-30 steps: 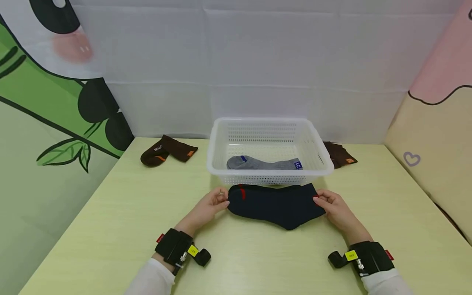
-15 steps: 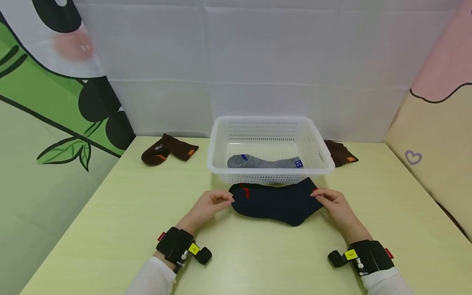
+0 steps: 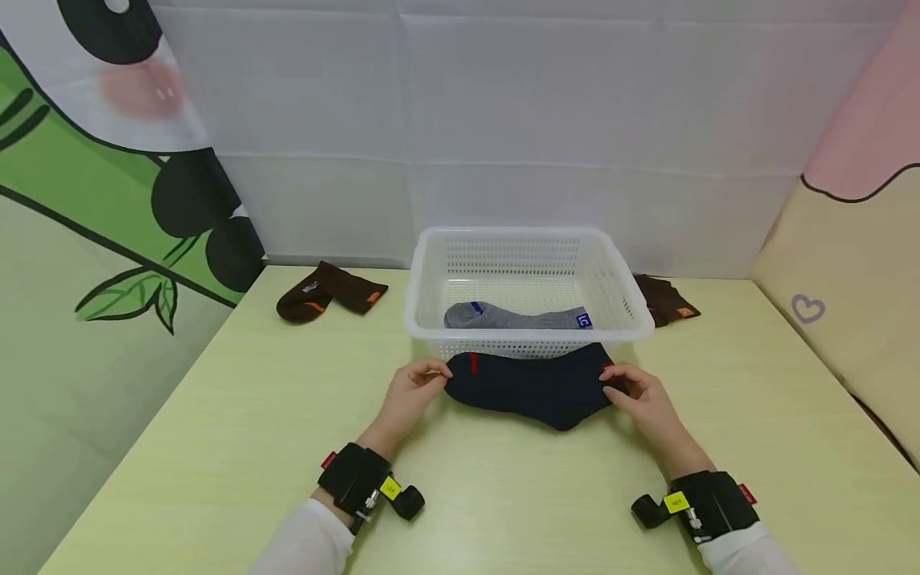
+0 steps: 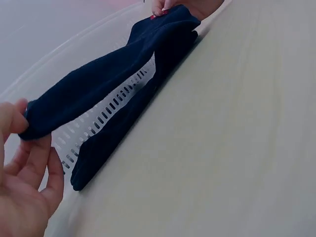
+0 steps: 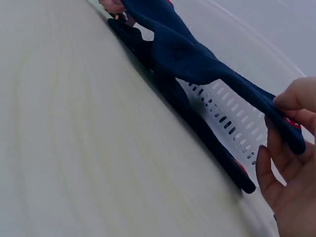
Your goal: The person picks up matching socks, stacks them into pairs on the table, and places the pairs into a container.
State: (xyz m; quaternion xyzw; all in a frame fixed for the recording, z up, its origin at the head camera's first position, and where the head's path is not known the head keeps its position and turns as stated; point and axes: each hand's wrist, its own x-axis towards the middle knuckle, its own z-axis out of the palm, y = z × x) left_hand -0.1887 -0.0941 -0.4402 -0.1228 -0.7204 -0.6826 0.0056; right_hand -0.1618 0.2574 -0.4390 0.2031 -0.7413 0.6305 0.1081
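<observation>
A dark navy sock [image 3: 532, 387] with a red stripe at the toe stretches sideways in front of the white basket [image 3: 528, 337]. My left hand [image 3: 411, 395] pinches its toe end between thumb and fingers. At the cuff, by a small red label, my right hand [image 3: 644, 406] pinches the other end. The wrist views show this sock raised, with a second navy sock [image 4: 111, 143] lying on the table beneath it, alongside the basket wall. From the head view that lower sock is hidden. Inside the basket lies a grey sock [image 3: 517, 318] with blue marks.
A brown sock [image 3: 331, 291] with orange marks lies folded at the back left of the table [image 3: 216, 447]. More brown sock fabric [image 3: 664, 299] shows behind the basket's right side, partly hidden by it. A white cloth wall [image 3: 503, 120] rises behind the table's back edge.
The navy sock has risen slightly toward the basket, its cuff end shifting a little left. Both hands moved with it, still at its two ends. The basket and other socks stayed put.
</observation>
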